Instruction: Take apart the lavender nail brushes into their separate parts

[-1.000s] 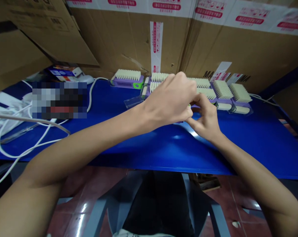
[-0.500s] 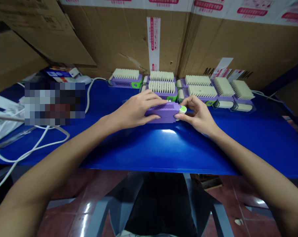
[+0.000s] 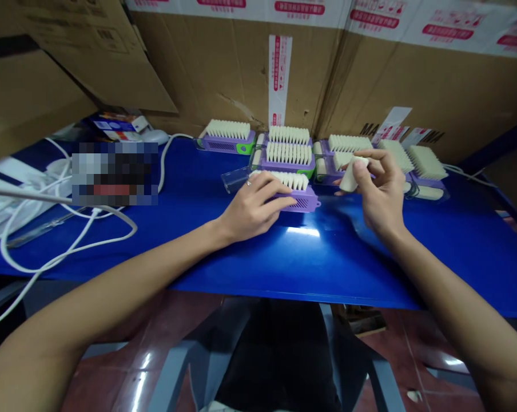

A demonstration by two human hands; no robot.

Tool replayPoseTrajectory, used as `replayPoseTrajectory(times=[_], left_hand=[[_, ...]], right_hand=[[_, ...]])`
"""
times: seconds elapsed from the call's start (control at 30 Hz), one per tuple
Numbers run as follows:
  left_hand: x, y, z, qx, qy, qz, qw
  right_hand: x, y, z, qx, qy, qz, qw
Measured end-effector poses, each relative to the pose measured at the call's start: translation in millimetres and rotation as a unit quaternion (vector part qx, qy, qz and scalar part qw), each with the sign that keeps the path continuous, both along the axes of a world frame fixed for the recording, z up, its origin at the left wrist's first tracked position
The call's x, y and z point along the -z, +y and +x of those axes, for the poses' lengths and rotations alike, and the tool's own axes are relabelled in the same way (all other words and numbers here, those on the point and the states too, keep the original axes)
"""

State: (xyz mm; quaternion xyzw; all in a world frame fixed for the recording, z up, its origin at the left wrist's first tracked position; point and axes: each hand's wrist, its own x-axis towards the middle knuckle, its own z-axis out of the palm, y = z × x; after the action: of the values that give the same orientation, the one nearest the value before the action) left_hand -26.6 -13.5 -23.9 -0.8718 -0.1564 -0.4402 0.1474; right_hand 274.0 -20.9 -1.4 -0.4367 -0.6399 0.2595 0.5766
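My left hand [image 3: 256,205] grips a purple brush-like block [image 3: 303,201] with off-white bristles facing up, near the middle of the blue table. A small loop sticks out at the block's right end. To its right, my right hand [image 3: 384,191] is raised, pinching a small off-white piece [image 3: 349,176] between thumb and fingers, apart from the block. Behind my hands stand similar purple blocks with pale bristles, among them one at the left [image 3: 227,137] and a pair in the middle [image 3: 289,153]. A clear plastic piece [image 3: 235,179] lies left of the held block.
White cables [image 3: 87,243] and a blurred patch [image 3: 115,174] occupy the left of the blue table [image 3: 258,269]. Cardboard [image 3: 224,63] rises behind the blocks. A small printed box [image 3: 120,125] sits at the back left. The table's front edge is near my lap.
My right hand has moved right and up, away from the block, with the off-white piece in it. The block in my left hand has turned so its bristles face up.
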Motion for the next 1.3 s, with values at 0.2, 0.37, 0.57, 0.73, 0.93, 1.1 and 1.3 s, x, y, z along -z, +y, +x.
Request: replayPoseTrajectory(times=[0.2, 0.37, 0.57, 0.73, 0.93, 1.1, 1.3], left_hand=[[3.2, -7, 5, 0.046, 0.099, 0.021, 0.994], [-5.7, -13, 5, 0.085, 0.05, -0.015, 0.995], [-8.8, -21, 14, 0.085, -0.037, -0.024, 0.995], [-27.0, 3, -17, 0.049, -0.042, -0.074, 0.995], [-61.6, 59, -113, -0.17, -0.012, -0.308, 0.936], [-55.1, 75, -137, -0.243, 0.109, -0.491, 0.83], [-56.3, 62, -126, -0.241, 0.236, -0.482, 0.808]], right_hand=[[10.9, 6, 0, -0.074, -0.022, -0.068, 0.995], [1.0, -10, -13, -0.085, -0.058, -0.012, 0.995], [-5.6, -45, -44, -0.195, -0.157, 0.063, 0.966], [0.0, -43, -43, -0.16, -0.207, 0.096, 0.96], [2.9, -25, -26, -0.096, -0.388, 0.215, 0.891], [8.7, -19, -23, -0.126, -0.473, 0.118, 0.864], [-1.8, -12, -10, -0.095, -0.471, 0.066, 0.874]])
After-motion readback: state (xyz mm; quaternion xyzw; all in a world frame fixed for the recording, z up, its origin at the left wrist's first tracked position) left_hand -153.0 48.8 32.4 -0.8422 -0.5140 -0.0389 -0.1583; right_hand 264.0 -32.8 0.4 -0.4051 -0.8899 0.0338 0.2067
